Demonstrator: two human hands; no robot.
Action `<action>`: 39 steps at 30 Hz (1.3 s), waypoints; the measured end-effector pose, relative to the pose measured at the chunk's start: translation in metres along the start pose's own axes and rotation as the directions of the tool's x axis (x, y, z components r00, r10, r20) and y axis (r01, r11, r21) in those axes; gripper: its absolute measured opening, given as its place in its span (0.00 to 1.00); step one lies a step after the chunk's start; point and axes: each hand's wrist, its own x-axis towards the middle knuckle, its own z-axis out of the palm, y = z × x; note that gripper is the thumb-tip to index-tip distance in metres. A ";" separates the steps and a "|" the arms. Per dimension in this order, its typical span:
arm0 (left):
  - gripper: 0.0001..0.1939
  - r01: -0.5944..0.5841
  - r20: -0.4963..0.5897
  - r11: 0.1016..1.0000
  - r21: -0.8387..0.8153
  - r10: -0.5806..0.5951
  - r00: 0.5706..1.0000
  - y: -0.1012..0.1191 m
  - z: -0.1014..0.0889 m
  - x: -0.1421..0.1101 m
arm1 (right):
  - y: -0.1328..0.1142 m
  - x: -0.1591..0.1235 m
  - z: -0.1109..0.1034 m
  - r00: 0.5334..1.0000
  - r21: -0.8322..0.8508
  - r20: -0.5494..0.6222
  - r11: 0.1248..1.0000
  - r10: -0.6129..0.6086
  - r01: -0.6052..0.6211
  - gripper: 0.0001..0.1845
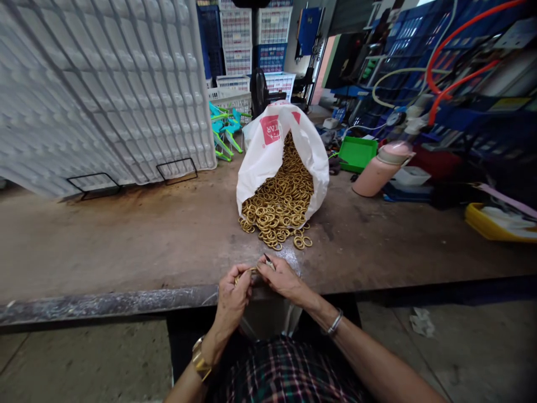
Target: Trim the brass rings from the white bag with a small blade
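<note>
While the brown workbench (168,246) is running out of view on both sides, the white bag (260,168) is resting on it with its mouth facing the person. Left of the bag, large white ribbed panels (142,84) are leaning, cut off by the top and left edges. Behind it, stacked crates (237,31) are showing only partly. Through its mouth, a heap of gold-coloured rings (281,196) is spilling onto the wood; the folds are hiding how far back it is reaching. Right of the bag, a pink bottle (375,174) is standing tilted in view.

On the near side of the bag, by the bench edge, both hands are working close together. The left hand (232,294) is pinching a gold ring (253,271) between thumb and curled fingers, which are covering much of it; whether more than one ring is sitting there is hard to tell. The right hand (283,277) is closing its thumb and fingers around a small dark-tipped tool (267,257); only its tip is showing clearly. The ring is lying between the two hands' fingertips, nearer than the spilled heap before the bag.
</note>
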 end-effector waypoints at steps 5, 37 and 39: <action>0.14 -0.077 -0.010 0.993 0.087 0.078 0.997 0.000 0.002 -0.001 | -0.002 0.001 0.004 0.999 -0.044 -0.042 0.999 0.007 -0.008 0.14; 0.15 0.200 0.264 0.916 -0.347 -0.109 0.958 0.004 -0.006 -0.010 | -0.013 0.000 0.009 0.987 -0.087 -0.107 0.990 -0.121 0.112 0.11; 0.15 0.205 0.255 0.911 -0.357 -0.116 0.960 0.003 -0.006 -0.010 | -0.010 0.001 0.009 0.981 -0.170 -0.122 0.977 -0.149 0.128 0.11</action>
